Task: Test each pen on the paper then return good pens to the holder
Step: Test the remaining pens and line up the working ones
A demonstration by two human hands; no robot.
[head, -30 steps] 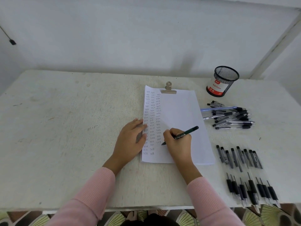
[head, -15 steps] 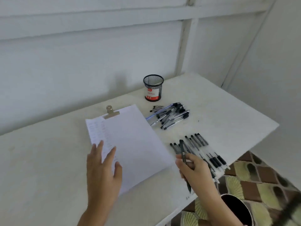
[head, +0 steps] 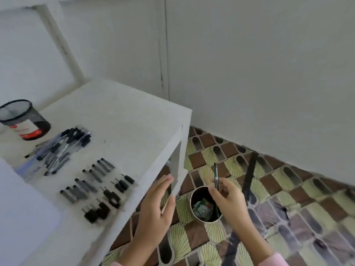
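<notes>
- Mesh holder [head: 23,120] upright at table's far left; contents can't tell.
- Round bin [head: 198,194] on floor by the table leg, green-white scraps inside.
- Paper [head: 21,208] corner, loose pen pile [head: 61,148], rows of pens [head: 96,187] near table edge.
- Left hand [head: 153,208] released, fingers straight, holding nothing, at table edge.
- Right hand [head: 228,200] pinches dark pen [head: 215,173] upright, just above bin.
- White table [head: 124,116]; patterned tile floor [head: 288,208]; white walls.

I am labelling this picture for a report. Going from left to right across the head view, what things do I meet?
holder → pen rows → left hand → right hand, holding a pen
</notes>
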